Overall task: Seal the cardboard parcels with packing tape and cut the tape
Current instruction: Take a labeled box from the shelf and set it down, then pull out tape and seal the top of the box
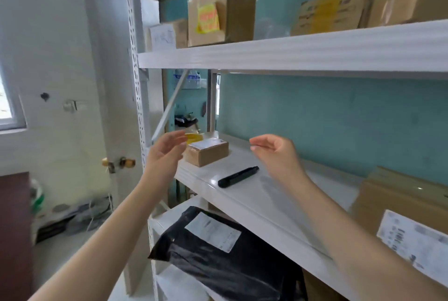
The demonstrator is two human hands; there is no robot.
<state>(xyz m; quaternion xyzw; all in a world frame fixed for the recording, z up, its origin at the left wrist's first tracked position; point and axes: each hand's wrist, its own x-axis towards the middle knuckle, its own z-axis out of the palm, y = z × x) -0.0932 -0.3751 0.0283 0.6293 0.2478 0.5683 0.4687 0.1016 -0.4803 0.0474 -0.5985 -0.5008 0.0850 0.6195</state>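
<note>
parcel point(207, 153) sits on shelf point(254, 195) between empty left hand point(163, 155), right hand point(278, 154)

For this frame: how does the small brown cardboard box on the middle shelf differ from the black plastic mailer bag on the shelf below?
The small brown cardboard box is a rigid, square-edged block, while the black plastic mailer bag is soft and wrinkled. The box is matte brown and the bag is glossy black. The box looks clearly smaller than the bag. Both carry a white printed label on the upward face.
</note>
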